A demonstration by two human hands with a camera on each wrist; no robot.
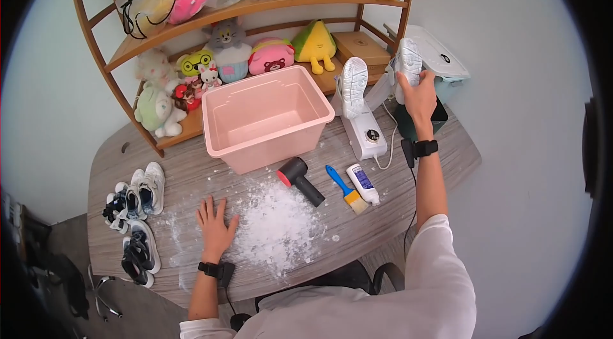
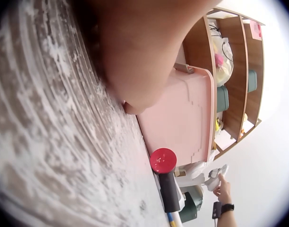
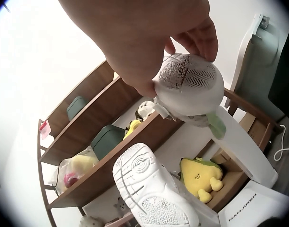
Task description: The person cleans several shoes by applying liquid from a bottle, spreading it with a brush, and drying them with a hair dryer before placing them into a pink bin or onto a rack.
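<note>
My right hand (image 1: 419,101) grips a white shoe (image 1: 408,58) by its heel end, the patterned sole facing outward. In the right wrist view, thumb and fingers reach round the sides of this shoe (image 3: 196,82). Beside it, a second white shoe (image 1: 354,83) stands sole outward on the white shoe dryer (image 1: 365,136), which has a round dial. My left hand (image 1: 217,229) rests on the table with fingers spread, at the left edge of a patch of white powder (image 1: 278,227). The left wrist view shows this hand (image 2: 139,52) low over powder-streaked wood.
A pink bin (image 1: 262,147) stands at the back. Before it lie a dark hair dryer (image 1: 301,180), a blue-handled brush (image 1: 345,189) and a white bottle (image 1: 363,184). Several shoes (image 1: 143,192) sit at left. Plush toys fill the wooden shelf (image 1: 255,10); a dark green box (image 1: 428,119) stands right.
</note>
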